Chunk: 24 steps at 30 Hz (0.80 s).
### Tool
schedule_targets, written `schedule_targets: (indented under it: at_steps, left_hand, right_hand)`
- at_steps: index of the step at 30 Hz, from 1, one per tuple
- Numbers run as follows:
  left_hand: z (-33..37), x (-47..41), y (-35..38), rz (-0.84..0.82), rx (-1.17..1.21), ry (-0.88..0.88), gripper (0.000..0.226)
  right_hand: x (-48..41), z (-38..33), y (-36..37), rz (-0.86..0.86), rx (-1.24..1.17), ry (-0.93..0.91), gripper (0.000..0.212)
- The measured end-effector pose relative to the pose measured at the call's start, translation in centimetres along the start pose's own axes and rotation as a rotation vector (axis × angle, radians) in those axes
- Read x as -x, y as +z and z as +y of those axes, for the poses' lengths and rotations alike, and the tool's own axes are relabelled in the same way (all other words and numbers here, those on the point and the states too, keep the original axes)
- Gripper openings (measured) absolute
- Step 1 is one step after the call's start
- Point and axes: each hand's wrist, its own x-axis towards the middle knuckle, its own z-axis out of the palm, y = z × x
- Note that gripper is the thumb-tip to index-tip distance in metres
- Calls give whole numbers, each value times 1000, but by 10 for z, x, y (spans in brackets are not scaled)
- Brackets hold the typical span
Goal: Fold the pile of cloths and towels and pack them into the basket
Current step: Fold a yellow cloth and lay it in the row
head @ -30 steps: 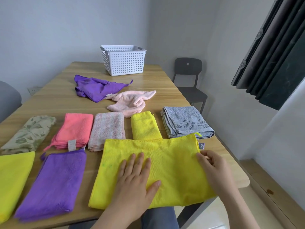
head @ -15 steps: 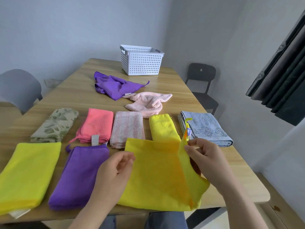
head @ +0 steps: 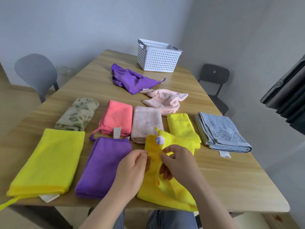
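While the left grip (head: 132, 169) and right grip (head: 178, 162) pinch yellow cloth (head: 153, 192), grey walls (head: 82, 22) back the table (head: 231, 179).

The yellow cloth (head: 165, 199), earlier flat, is now folded over leftward. It is pinched between the left hand (head: 132, 169) and the right hand (head: 179, 162).

wood table (head: 231, 171); grey chair (head: 36, 71) far l, black chair (head: 212, 80) far r, dark curtain (head: 287, 100) r edge
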Motion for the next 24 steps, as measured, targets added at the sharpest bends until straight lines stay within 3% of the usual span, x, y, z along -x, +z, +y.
schedule_targets:
  at_steps: [6,11,20,24]
  left_hand:
    - [0,0,0,36,47,-17,22]
    - [1,2,1,92,38,32,22]
    - [2,-2,18,119,-364,212,35]
    - [9,-4,25,105,-497,195,45]
  right_hand:
    - [-2,3,13,-1,18,-20,13]
    - [4,7,10,-111,-176,1,19]
    - [17,45,-38,188,-128,21,22]
    - [26,64,-45,283,-58,22,23]
